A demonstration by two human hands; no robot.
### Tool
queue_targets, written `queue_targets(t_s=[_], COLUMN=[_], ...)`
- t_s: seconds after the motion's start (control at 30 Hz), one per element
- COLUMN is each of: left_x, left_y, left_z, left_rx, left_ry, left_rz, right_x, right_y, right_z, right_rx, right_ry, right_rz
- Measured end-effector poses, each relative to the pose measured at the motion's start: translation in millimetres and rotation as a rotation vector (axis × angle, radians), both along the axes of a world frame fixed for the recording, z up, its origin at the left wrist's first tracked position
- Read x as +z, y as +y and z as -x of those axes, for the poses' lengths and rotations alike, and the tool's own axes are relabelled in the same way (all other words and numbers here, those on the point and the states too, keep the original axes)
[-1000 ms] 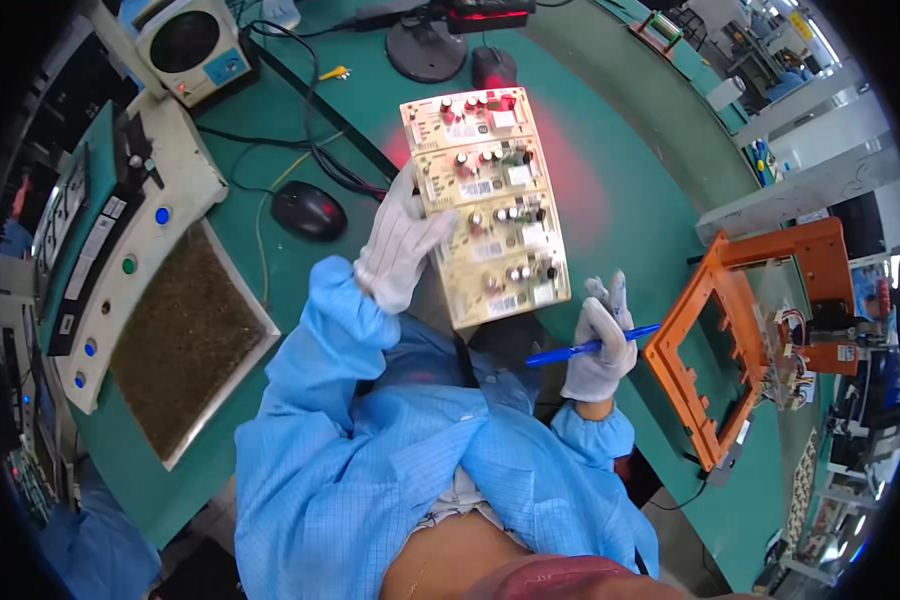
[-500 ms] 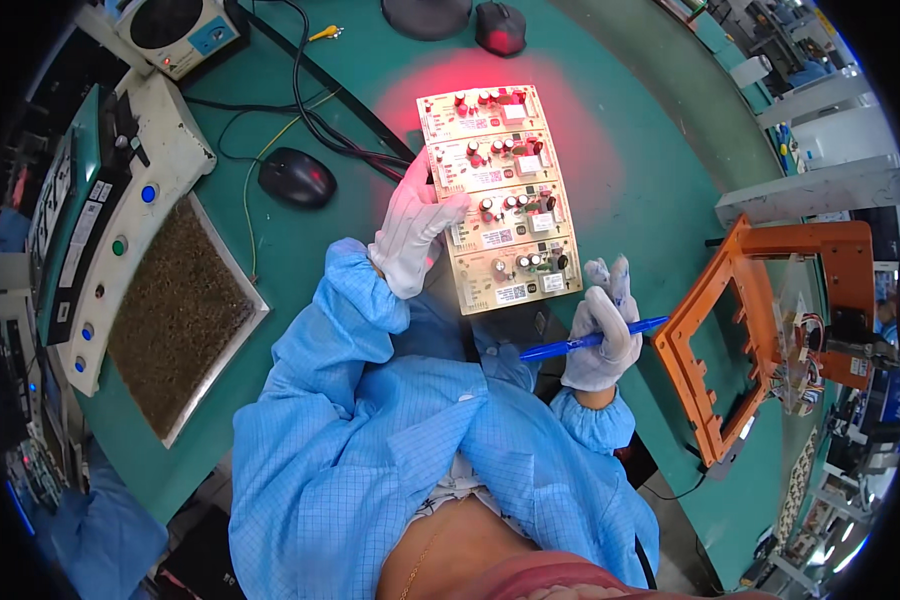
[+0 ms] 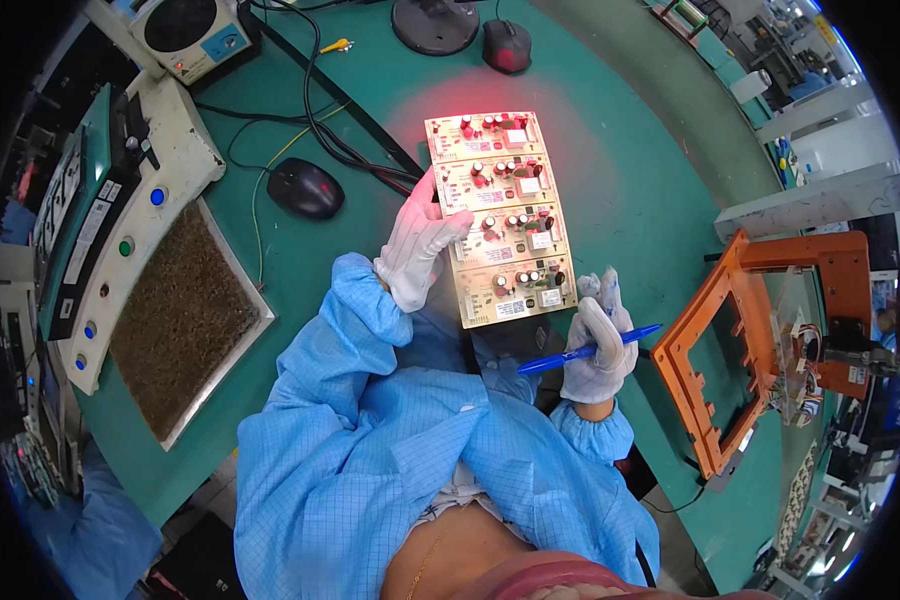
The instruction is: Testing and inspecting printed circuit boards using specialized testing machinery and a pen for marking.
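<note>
Head view: the left hand [image 3: 410,252] is gripping the board [image 3: 503,218], right hand [image 3: 599,332] a pen [image 3: 555,360], this likely scan calling next for steadiness.

Smooth plastic pen [image 3: 560,360], cloth gloves [image 3: 410,250]

We see red light glaring on the circuit boards [image 3: 505,245] and desk [image 3: 635,190]; fisheye distortion bends the black-cornered edges.

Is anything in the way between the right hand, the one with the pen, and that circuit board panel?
Nothing visible is. The right hand, holding the blue pen, is beside the lower right corner of the circuit board panel. The left hand grips the panel's opposite edge.
</note>
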State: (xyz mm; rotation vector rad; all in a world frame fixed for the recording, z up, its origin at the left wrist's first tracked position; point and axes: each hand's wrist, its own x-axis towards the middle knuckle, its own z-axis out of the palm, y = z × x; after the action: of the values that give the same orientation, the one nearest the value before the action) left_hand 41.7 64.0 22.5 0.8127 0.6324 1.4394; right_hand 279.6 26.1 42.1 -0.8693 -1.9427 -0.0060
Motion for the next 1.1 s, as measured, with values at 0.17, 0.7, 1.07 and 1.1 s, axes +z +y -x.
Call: queue_targets(t_s=[0.17,0.7,1.07,1.1], left_x=[18.2,18.6,24.5,23.6], left_y=[15.6,59.4,92.7,91.9], left_z=[3.4,21.8,39.7,38.6], left_rx=[0.081,0.119,0.32,0.32], left_ry=[0.001,0.037,0.128,0.115], left_rz=[-0.032,-0.08,-0.217,-0.252], right_x=[5.3,3.3,0.5,0.6], right_y=[-0.5,1.0,-0.4,-0.2], right_z=[1.5,2.3,0.3,0.7], right_rx=[0.006,-0.015,-0.032,-0.028], right_ry=[-0.041,-0.056,-0.063,-0.06], right_rz=[-0.001,0.09,0.107,0.107])
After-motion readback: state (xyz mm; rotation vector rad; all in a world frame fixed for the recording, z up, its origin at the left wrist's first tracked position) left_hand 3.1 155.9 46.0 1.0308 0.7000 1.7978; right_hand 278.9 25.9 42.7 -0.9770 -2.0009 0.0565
